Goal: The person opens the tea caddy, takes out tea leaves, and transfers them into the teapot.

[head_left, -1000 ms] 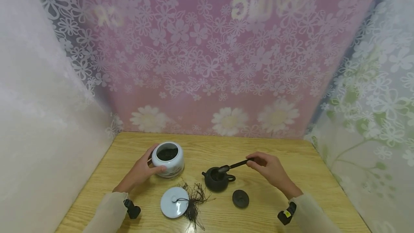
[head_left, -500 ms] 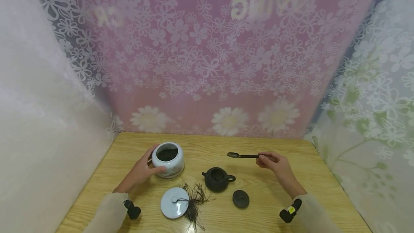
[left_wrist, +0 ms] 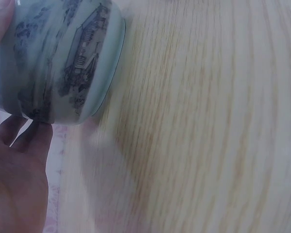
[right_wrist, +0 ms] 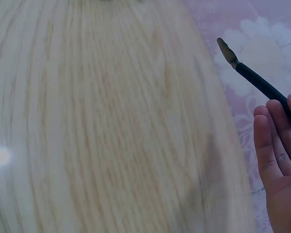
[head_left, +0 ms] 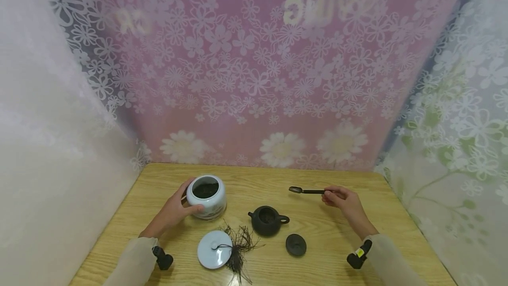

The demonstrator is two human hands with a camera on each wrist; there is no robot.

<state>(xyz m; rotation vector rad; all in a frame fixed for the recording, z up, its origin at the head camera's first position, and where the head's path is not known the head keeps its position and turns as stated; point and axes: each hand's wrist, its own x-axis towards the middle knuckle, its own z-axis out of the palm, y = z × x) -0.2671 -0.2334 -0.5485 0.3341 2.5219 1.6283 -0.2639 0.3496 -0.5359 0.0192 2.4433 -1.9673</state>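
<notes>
My left hand [head_left: 174, 208] grips a white porcelain jar [head_left: 216, 206] from its left side, thumb across the front; dark tea leaves [head_left: 206, 190] lie inside. The left wrist view shows a dark landscape painted on the jar [left_wrist: 53, 63]. In my right hand [head_left: 345, 204] I pinch a tea scoop [head_left: 307, 191] by its black handle, held above the table to the right, its small bowl pointing left. Between the hands stands a dark teapot [head_left: 265, 224] with no lid on, something dark inside it. The right wrist view shows the scoop [right_wrist: 257, 80] against the flowered backdrop.
The white jar lid [head_left: 212, 255] lies at the front, with a dark stringy tassel [head_left: 238, 250] beside it. A round dark teapot lid [head_left: 296, 245] rests right of the teapot. Flowered cloth [head_left: 278, 78] surrounds the wooden table [head_left: 337, 255] at the back and sides.
My right hand has drawn the scoop up out of the teapot's mouth and moved it right, turning it level. The left hand and jar have stayed in place.
</notes>
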